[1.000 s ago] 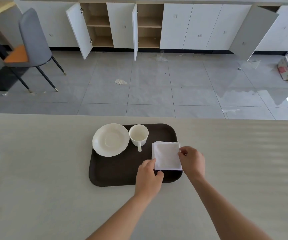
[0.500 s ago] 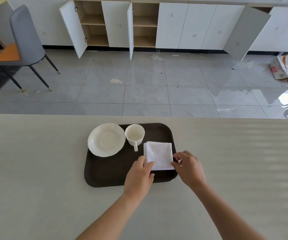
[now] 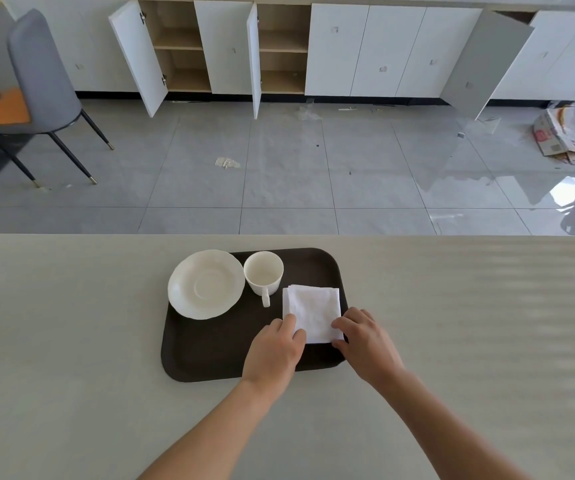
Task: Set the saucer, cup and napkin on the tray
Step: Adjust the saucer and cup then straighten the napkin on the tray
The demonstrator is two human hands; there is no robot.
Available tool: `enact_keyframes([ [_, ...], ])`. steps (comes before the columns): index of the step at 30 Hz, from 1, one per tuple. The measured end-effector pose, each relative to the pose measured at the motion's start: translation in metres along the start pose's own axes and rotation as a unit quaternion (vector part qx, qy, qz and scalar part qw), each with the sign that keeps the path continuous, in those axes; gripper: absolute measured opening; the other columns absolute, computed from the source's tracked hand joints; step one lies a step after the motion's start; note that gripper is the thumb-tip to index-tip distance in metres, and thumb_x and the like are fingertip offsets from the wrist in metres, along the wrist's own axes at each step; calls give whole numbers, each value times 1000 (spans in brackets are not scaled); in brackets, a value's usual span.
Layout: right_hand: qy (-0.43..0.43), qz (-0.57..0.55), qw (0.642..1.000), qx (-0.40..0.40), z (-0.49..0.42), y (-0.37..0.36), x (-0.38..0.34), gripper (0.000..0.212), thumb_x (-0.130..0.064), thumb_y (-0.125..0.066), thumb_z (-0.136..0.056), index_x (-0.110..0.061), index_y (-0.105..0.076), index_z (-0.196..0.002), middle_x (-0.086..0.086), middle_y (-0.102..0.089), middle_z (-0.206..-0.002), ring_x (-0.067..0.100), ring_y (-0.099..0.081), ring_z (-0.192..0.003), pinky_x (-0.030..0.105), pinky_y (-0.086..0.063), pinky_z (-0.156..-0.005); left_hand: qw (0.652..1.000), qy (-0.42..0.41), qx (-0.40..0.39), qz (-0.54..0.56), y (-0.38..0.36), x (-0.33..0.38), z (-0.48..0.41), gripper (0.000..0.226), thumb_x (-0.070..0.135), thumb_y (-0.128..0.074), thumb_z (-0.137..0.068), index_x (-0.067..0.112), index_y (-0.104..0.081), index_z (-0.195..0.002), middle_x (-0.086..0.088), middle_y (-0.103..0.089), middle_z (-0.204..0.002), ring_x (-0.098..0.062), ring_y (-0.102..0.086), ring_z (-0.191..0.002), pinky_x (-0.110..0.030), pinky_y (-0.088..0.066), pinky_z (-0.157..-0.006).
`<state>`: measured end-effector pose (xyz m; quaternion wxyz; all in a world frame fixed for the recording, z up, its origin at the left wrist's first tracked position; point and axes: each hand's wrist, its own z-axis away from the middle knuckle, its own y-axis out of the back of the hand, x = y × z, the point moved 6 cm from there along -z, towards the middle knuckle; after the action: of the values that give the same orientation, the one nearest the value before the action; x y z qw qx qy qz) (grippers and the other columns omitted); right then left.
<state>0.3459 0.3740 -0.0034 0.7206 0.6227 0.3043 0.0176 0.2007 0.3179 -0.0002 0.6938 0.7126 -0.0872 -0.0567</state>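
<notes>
A dark brown tray (image 3: 210, 355) lies on the pale table. On its far left sits a white saucer (image 3: 206, 284), overhanging the tray's left rim a little. To the saucer's right stands a white cup (image 3: 263, 277), upright, handle toward me. A folded white napkin (image 3: 313, 311) lies flat on the tray's right side. My left hand (image 3: 274, 348) rests with its fingertips on the napkin's near left corner. My right hand (image 3: 365, 341) touches the near right corner, fingers bent over the tray's edge.
The pale table (image 3: 71, 375) reaches to both sides and ends at its far edge just beyond the tray. Past it lie a tiled floor, a grey chair (image 3: 37, 81) at the left, and white cabinets (image 3: 383, 46) with some doors open.
The napkin has shifted slightly left on the tray and lies squarer. Both hands have drawn back to its near corners; the right hand came down from the far right corner.
</notes>
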Motion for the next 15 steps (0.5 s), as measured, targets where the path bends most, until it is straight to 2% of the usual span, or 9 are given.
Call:
enact_keyframes([
  [5,-3,-5,1000,18,-7,2,3,11,-10,-72,-83,-9,-71,-93,5,-62,-89,28,-57,-87,41,-53,-67,999,-10,7,-34,5,2,-8,22,-3,-53,-54,15,-54,-65,-4,-55,-74,-16,-44,-53,-25,-32,-46],
  [11,-3,-11,999,37,-17,7,7,6,-6,-70,-84,-6,-71,-90,7,-62,-86,29,-57,-83,42,-53,-64,997,-21,1,-68,9,5,-20,18,1,-53,-55,14,-58,-67,-6,-58,-75,-15,-48,-53,-24,-38,-44],
  [15,8,-9,999,40,-25,6,7,4,-7,-69,-87,-6,-71,-88,7,-62,-86,28,-57,-82,40,-53,-65,994,-14,-24,-103,11,6,-27,20,2,-55,-51,16,-59,-64,-2,-57,-71,-13,-47,-50,-22,-36,-42],
])
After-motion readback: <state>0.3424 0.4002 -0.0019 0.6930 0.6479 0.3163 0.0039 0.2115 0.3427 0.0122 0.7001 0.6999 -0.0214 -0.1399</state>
